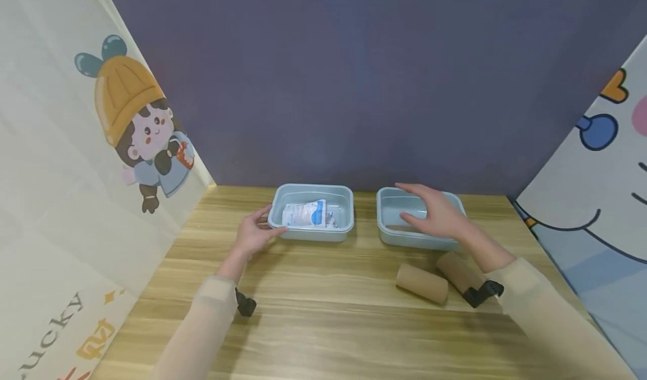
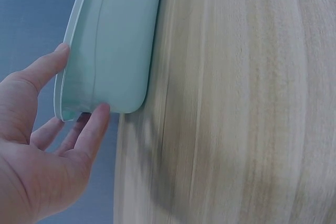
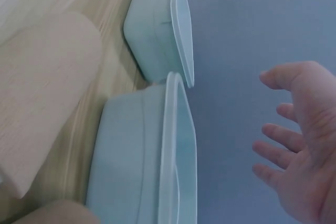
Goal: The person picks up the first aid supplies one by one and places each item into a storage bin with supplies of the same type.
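Note:
My left hand [image 1: 254,235] holds the left end of a light blue plastic box [image 1: 315,236], with the thumb at the front rim and the fingers at the end wall. Inside that box lies a white-and-blue packet [image 1: 305,214], and beside it a small patterned item [image 1: 331,220] whose kind I cannot tell. Over a second light blue plastic box [image 1: 414,239] hovers my right hand [image 1: 438,214], fingers spread, holding nothing. Part of a brown item [image 1: 401,228] shows inside this box; the hand covers the rest.
Two brown cardboard tubes lie on the wooden table in front of the right box: one tube [image 1: 422,283] in full view, the other tube [image 1: 459,270] partly under the right wrist. A dark blue panel [image 1: 323,88] stands behind the boxes, with printed sheets at both sides.

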Demonstrator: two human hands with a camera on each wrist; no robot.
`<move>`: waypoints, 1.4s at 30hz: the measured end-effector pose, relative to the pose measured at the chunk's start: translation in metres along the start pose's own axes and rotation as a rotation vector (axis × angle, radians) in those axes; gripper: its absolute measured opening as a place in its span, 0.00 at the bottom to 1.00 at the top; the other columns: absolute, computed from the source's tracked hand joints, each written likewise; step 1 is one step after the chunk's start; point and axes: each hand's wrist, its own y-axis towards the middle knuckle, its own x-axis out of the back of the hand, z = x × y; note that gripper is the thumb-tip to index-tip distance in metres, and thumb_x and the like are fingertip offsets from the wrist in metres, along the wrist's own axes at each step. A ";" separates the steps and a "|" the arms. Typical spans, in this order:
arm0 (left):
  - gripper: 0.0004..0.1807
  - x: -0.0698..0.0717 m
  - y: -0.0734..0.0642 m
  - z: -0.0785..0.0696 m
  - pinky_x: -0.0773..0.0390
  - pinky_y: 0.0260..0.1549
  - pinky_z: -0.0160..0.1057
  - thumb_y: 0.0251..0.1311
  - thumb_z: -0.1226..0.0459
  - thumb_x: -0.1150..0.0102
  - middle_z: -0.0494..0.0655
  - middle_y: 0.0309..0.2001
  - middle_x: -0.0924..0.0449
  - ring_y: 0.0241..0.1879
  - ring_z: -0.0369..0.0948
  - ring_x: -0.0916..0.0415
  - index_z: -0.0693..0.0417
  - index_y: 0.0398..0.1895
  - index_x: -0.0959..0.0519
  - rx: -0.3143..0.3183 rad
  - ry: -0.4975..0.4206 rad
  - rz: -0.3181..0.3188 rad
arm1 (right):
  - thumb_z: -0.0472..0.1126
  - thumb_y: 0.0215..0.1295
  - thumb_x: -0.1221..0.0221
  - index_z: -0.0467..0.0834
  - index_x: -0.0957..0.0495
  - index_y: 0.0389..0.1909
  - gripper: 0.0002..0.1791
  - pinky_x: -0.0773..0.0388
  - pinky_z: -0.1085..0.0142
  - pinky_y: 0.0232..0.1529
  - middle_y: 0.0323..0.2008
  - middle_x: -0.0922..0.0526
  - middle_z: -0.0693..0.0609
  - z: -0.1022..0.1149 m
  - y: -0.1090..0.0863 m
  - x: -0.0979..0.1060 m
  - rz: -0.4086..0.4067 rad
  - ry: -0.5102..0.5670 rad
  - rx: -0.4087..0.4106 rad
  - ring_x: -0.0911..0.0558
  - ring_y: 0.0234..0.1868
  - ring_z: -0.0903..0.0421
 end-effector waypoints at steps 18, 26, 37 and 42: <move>0.46 0.003 0.001 -0.001 0.10 0.54 0.43 0.57 0.62 0.20 0.70 0.65 0.20 0.61 0.61 0.17 0.57 0.79 0.32 0.012 0.025 0.021 | 0.44 0.67 0.29 0.38 0.31 0.77 0.40 0.26 0.28 0.65 0.74 0.26 0.33 -0.027 -0.040 0.012 -0.113 -0.008 -0.128 0.27 0.71 0.29; 0.48 0.003 0.002 0.003 0.10 0.55 0.43 0.58 0.61 0.19 0.70 0.66 0.20 0.62 0.61 0.17 0.57 0.80 0.33 0.011 0.019 0.027 | 0.47 0.64 0.26 0.39 0.30 0.76 0.42 0.30 0.26 0.67 0.75 0.29 0.30 -0.037 -0.055 0.016 -0.137 -0.010 -0.197 0.30 0.73 0.26; 0.47 0.003 0.001 -0.001 0.10 0.53 0.40 0.58 0.61 0.20 0.70 0.65 0.20 0.61 0.61 0.17 0.57 0.80 0.33 0.006 0.026 0.030 | 0.50 0.61 0.25 0.36 0.33 0.77 0.48 0.34 0.23 0.67 0.76 0.33 0.27 -0.057 -0.080 0.016 -0.121 -0.017 -0.289 0.34 0.74 0.23; 0.47 0.003 0.000 -0.001 0.10 0.54 0.41 0.59 0.61 0.21 0.70 0.66 0.21 0.62 0.61 0.18 0.57 0.80 0.34 0.014 0.032 0.033 | 0.51 0.62 0.25 0.35 0.34 0.78 0.49 0.34 0.23 0.67 0.76 0.33 0.27 -0.064 -0.087 0.015 -0.113 -0.016 -0.306 0.34 0.73 0.22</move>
